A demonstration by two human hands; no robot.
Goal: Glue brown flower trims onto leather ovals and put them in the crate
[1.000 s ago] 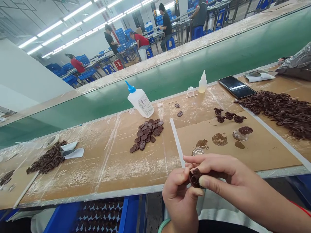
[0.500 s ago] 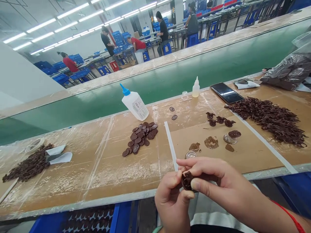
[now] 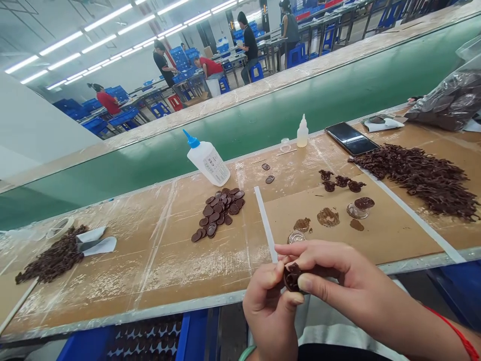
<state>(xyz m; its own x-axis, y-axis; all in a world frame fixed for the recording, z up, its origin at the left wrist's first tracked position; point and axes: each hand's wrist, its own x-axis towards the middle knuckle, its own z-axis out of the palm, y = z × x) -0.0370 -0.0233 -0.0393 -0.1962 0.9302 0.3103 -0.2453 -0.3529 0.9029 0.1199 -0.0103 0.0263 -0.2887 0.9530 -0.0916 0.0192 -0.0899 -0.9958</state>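
Both hands meet at the table's front edge around one small dark brown moulded piece (image 3: 292,277), with a round base and a raised figure. My left hand (image 3: 268,301) pinches its left side between thumb and fingers. From the right, my right hand (image 3: 338,273) presses its thumb and fingers against the same piece, hiding part of it. Just beyond the fingers is a clear round lid-like dish (image 3: 296,237). Several finished-looking brown pieces (image 3: 341,181) stand on the cardboard sheet (image 3: 394,235). A heap of brown oval discs (image 3: 220,210) lies to the left.
A white bottle with blue nozzle (image 3: 210,163), a small dropper bottle (image 3: 302,133) and a phone (image 3: 351,139) line the back. Piles of thin brown parts lie right (image 3: 421,175) and left (image 3: 56,255). A blue crate (image 3: 188,336) sits below the edge. People work beyond the green belt (image 3: 158,155).
The view has shifted slightly, so the table things sit a little differently in the picture. Both hands keep their hold on the brown piece, with hardly any movement.
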